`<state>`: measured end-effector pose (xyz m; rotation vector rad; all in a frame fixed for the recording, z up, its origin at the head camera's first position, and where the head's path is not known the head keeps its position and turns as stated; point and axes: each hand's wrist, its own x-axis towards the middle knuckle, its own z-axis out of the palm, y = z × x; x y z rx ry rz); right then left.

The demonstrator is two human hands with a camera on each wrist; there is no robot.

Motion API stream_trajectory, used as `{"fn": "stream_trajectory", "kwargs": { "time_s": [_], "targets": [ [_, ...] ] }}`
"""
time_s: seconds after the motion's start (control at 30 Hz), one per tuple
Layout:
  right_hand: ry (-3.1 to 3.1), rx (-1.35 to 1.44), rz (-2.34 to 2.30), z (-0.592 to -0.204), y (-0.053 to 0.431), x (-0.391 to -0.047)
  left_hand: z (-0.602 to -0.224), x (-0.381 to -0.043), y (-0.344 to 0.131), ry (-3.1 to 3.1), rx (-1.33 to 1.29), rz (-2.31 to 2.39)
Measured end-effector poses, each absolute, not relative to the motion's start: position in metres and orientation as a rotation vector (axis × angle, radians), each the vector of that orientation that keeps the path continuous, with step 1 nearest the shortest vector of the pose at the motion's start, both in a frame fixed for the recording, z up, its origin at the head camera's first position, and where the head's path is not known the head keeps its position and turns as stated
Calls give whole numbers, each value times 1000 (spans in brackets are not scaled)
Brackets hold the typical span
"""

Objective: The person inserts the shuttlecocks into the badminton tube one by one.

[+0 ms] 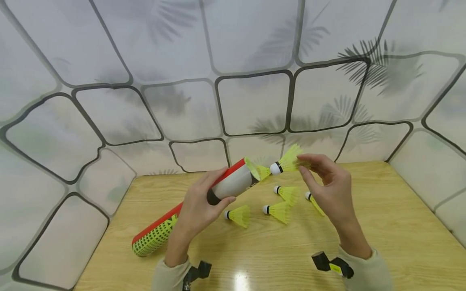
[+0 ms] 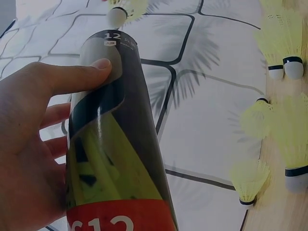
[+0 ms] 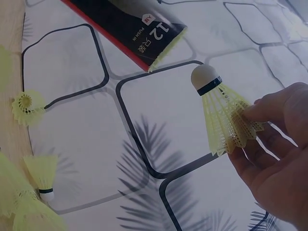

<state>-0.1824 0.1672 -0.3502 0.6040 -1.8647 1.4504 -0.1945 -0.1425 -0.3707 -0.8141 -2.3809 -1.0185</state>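
My left hand (image 1: pixel 196 208) grips a shuttlecock tube (image 1: pixel 234 184), red, grey and black with a green netted pattern toward its lower left end. Tilted up to the right, its open end shows a pale green rim. My right hand (image 1: pixel 329 188) pinches a yellow shuttlecock (image 3: pixel 224 120) by the skirt, between thumb and fingers. Its white head with a black band points toward the tube's mouth, a short gap away. In the left wrist view, the thumb (image 2: pixel 101 67) lies along the tube near its printed end.
Several yellow shuttlecocks lie on the wooden table (image 1: pixel 255 250): one shuttlecock (image 1: pixel 240 216) in front of the tube, another shuttlecock (image 1: pixel 278 211) to its right, others farther back and beside my right hand. A patterned cloth wall (image 1: pixel 251 105) encloses the table's back and sides.
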Motion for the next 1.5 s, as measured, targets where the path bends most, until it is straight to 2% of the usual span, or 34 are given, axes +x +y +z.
{"fn": "stream_trajectory", "kwargs": {
  "time_s": [1.03, 1.5],
  "targets": [
    [-1749, 556, 1541, -369, 132, -186, -372, -188, -128, -2384, -855, -996],
    [-1777, 630, 1515, -373, 118, -186, -373, -188, -126, -2390, -871, -1001]
  ]
}}
